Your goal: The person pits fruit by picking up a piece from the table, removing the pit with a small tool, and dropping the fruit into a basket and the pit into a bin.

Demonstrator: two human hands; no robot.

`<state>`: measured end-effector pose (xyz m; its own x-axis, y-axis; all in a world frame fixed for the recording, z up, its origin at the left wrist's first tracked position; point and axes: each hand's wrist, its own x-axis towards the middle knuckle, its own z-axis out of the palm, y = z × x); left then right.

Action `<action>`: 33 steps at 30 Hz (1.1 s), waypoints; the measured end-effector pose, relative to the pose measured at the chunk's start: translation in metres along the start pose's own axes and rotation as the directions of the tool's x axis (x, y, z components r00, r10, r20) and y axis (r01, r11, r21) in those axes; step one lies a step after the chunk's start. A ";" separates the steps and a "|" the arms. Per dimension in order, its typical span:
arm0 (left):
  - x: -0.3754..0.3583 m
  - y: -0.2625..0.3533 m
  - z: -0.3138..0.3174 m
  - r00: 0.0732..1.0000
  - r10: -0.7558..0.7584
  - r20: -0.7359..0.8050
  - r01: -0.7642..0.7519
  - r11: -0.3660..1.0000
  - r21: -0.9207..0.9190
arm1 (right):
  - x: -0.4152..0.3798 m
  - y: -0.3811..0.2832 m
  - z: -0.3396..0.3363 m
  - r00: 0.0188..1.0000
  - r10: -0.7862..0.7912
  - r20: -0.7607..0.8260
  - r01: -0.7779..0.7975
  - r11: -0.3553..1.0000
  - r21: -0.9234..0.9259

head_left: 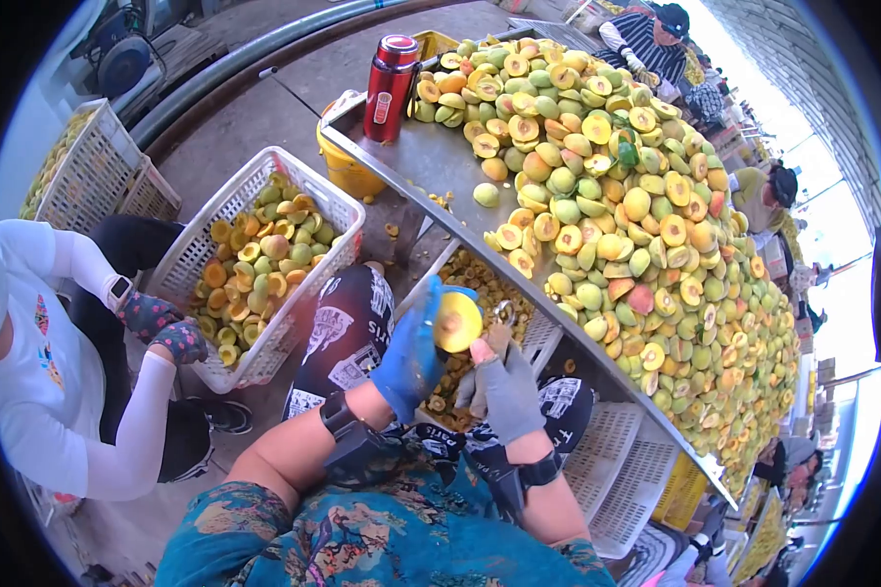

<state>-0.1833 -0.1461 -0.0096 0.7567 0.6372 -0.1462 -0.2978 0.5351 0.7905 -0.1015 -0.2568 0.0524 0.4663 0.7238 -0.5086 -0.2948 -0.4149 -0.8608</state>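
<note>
My left hand (411, 354), in a blue glove, is closed around a yellow peach half (458, 323) with its cut face turned up. Beside it my right hand (504, 386), in a grey glove with a bare thumb tip, grips a small metal pitting spoon (505, 312). The spoon's rounded end points up, just right of the peach half, and its handle is mostly hidden by the fingers. Below both hands, a crate of pits and scraps (485, 276) stands between my knees.
A metal table (431, 161) holds a big heap of halved peaches (617, 196) and a red thermos (391, 90). On the left, a co-worker with gloved hands (171, 328) sits by a white crate (286, 328) of peach halves. A yellow bucket (347, 166) stands under the table corner.
</note>
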 end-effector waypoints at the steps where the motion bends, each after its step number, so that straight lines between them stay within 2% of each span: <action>1: -0.002 0.002 -0.003 0.998 -0.040 -0.045 0.033 0.986 -0.162 | -0.003 0.007 0.004 0.997 -0.061 -0.047 0.057 0.995 -0.083; 2: -0.005 0.003 -0.006 0.993 -0.088 -0.083 0.056 0.945 -0.323 | -0.006 0.015 0.006 0.988 -0.125 -0.089 0.109 0.980 -0.169; 3: -0.006 0.000 -0.010 0.998 0.043 -0.044 -0.054 0.958 -0.280 | -0.007 0.024 0.007 0.970 -0.230 -0.080 0.198 0.935 -0.293; 4: -0.009 -0.002 -0.015 0.998 0.045 -0.044 -0.056 0.959 -0.279 | -0.008 0.028 0.006 0.970 -0.231 -0.079 0.200 0.935 -0.292; 5: -0.012 -0.004 -0.019 0.990 0.140 -0.013 -0.140 0.989 -0.038 | -0.011 0.031 0.006 0.973 -0.232 0.016 0.224 0.917 -0.331; 6: -0.016 0.001 -0.016 0.974 0.222 0.044 -0.227 0.953 0.201 | -0.017 0.029 0.008 0.968 -0.227 0.108 0.251 0.896 -0.366; 7: -0.021 0.007 -0.011 0.981 0.177 0.076 -0.185 0.977 0.110 | -0.025 0.014 0.013 0.980 -0.163 0.116 0.196 0.898 -0.393; 8: -0.027 0.013 -0.006 0.981 0.177 0.079 -0.185 0.977 0.109 | -0.023 0.019 0.013 0.980 -0.165 0.114 0.197 0.898 -0.393; 10: -0.035 0.020 0.002 0.973 0.199 0.116 -0.211 0.972 0.102 | -0.016 0.032 0.014 0.938 -0.323 0.126 0.347 0.862 -0.370; 14: -0.043 0.026 0.007 0.979 0.176 0.103 -0.179 0.984 0.015 | -0.020 0.028 0.021 0.913 -0.383 0.141 0.408 0.856 -0.319; 16: -0.045 0.021 0.008 0.977 0.189 0.096 -0.189 0.982 -0.009 | -0.021 0.021 0.026 0.875 -0.466 0.128 0.469 0.755 -0.458; 17: -0.045 0.019 0.009 0.975 0.203 0.088 -0.201 0.979 -0.032 | -0.022 0.020 0.026 0.876 -0.465 0.129 0.469 0.756 -0.457; 21: -0.047 0.016 0.009 0.975 0.219 0.044 -0.215 0.974 -0.075 | -0.022 0.019 0.025 0.908 -0.401 0.122 0.397 0.729 -0.557; 24: -0.046 0.012 0.004 0.987 0.158 0.027 -0.152 0.978 -0.144 | -0.020 0.020 0.019 0.923 -0.349 0.164 0.375 0.713 -0.593; 26: -0.046 0.019 0.003 0.989 0.133 0.062 -0.133 0.991 -0.001 | -0.020 0.018 0.015 0.925 -0.322 0.201 0.376 0.711 -0.594; 28: -0.046 0.029 0.001 0.989 0.107 0.098 -0.112 0.993 0.044 | -0.023 0.009 0.012 0.925 -0.171 0.338 0.327 0.810 -0.487; 30: -0.042 0.037 -0.002 0.989 0.074 0.131 -0.086 0.992 0.089 | -0.024 0.007 0.009 0.923 -0.161 0.350 0.330 0.802 -0.499; 32: -0.035 0.044 -0.007 0.965 -0.024 0.261 -0.034 0.975 0.218 | -0.027 0.002 0.007 0.921 -0.139 0.363 0.321 0.800 -0.506; 33: -0.032 0.044 -0.007 0.958 0.006 0.287 -0.076 0.970 0.233 | -0.027 -0.007 0.006 0.918 0.072 0.390 0.140 0.861 -0.488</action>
<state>-0.2245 -0.1392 0.0259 0.8902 0.4541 0.0356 -0.2108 0.3414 0.9159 -0.1166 -0.2699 0.0722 0.0811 0.8495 -0.5213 0.2186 -0.5255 -0.8223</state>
